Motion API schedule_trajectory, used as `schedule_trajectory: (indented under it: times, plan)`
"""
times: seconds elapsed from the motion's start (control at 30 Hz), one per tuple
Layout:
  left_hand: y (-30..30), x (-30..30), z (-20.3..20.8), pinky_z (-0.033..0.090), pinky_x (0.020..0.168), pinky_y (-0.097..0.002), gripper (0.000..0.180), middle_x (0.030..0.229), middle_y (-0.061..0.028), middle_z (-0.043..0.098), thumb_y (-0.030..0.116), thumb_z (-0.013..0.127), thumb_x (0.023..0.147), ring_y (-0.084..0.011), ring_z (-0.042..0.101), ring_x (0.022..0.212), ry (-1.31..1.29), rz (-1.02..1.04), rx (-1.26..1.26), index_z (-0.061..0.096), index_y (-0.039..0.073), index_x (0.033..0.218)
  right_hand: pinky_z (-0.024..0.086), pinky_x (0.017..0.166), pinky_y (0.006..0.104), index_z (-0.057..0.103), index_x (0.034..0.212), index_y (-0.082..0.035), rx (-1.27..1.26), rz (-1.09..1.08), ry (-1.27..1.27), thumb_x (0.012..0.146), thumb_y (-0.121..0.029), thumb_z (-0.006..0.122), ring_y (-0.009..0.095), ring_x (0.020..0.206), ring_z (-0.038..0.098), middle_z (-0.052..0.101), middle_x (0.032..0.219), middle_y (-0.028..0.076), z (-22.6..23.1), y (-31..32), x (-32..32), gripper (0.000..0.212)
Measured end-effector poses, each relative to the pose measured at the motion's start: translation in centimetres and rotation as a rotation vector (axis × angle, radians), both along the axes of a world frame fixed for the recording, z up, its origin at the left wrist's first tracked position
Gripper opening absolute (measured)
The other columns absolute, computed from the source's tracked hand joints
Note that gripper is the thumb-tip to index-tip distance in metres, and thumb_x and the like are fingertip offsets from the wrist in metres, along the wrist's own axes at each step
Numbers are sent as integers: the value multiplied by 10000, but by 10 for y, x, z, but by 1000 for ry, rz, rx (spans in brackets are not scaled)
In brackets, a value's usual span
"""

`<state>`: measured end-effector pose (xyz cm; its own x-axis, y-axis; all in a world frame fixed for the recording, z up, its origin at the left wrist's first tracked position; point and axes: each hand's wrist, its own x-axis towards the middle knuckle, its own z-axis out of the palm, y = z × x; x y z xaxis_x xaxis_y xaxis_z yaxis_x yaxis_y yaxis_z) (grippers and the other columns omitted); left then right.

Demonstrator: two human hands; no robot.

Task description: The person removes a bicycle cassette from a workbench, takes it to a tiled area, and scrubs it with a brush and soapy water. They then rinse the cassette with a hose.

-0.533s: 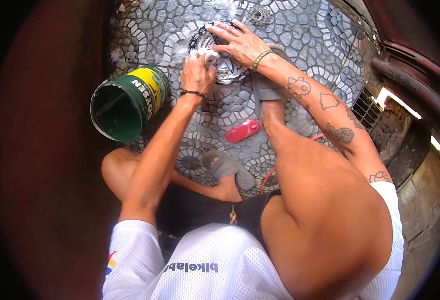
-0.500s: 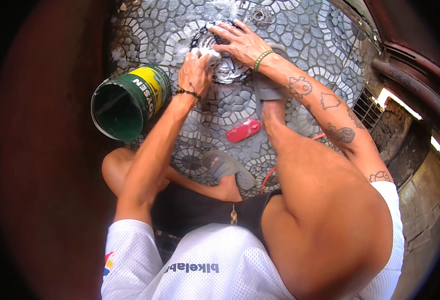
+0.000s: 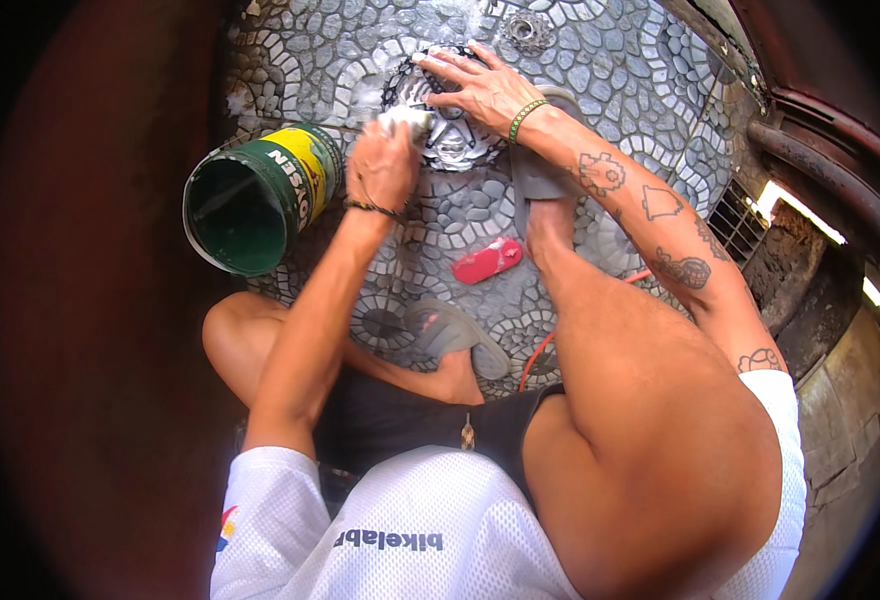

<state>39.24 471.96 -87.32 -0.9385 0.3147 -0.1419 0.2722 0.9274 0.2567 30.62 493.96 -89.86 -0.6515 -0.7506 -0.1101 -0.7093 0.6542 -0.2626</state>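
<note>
On the stone floor lies a bicycle chainring point(image 3: 460, 148), a black toothed ring with a silver middle, streaked with white suds. My right hand point(image 3: 485, 95) rests on its upper right part, fingers spread and stretched out, with foam on the fingertips. At the ring's left edge, my left hand point(image 3: 385, 165) is closed round a foamy white pad point(image 3: 407, 122); suds and fingers hide its exact kind. Motion blurs the left hand a little. A smaller toothed bicycle sprocket point(image 3: 528, 32) lies apart, beyond my right hand.
A green bucket point(image 3: 295, 165) with a yellow band lies tipped on its side left of my forearm. A pink-red brush-like block point(image 3: 487, 261) sits between my feet. An orange hose or cord point(image 3: 537, 360) runs under my right leg. A metal grate point(image 3: 738, 218) is at right.
My left hand and the foamy pad have shifted slightly left and down, off the ring's middle toward its left edge. My right hand stays on the chainring.
</note>
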Motion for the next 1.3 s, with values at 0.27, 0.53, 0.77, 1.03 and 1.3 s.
schedule_trajectory:
  times: [0.27,0.53,0.77,1.03,1.3]
  plan:
    - [-6,-2,39,561,832,-452,315,1027,-186,713,119,712,863,-384,700,938,-90,216,328,713,37,1167,254,1280,508,656,1368,-257,-123,29,4,970,-281,636,279,1577,295,310,1708,95,1,8,10,399]
    - [0,-15,-3,535,841,-422,181,1002,-173,641,108,635,851,-328,641,1014,181,-396,42,692,58,1016,242,1289,465,390,1603,-238,14,-162,-29,780,-284,869,271,1581,287,275,1720,114,14,0,26,953]
    - [9,2,-3,525,832,-447,191,1047,-169,631,110,645,854,-344,631,995,135,-268,58,716,65,1026,247,1290,472,446,1569,-258,-20,-226,-38,786,-176,832,284,1567,324,324,1702,106,9,-3,30,877]
    - [-1,5,10,493,873,-481,185,1055,-195,631,157,672,886,-357,623,1010,0,-275,52,742,76,1037,245,1278,530,498,1539,-252,-56,-277,-16,943,-126,589,295,1568,327,350,1690,121,3,-10,32,616]
    - [3,51,-3,554,709,-487,245,974,-178,679,111,732,833,-381,650,842,45,-94,217,725,81,1076,216,1275,574,520,1516,-255,-56,-281,26,962,-123,576,292,1580,301,349,1691,113,7,-20,32,573]
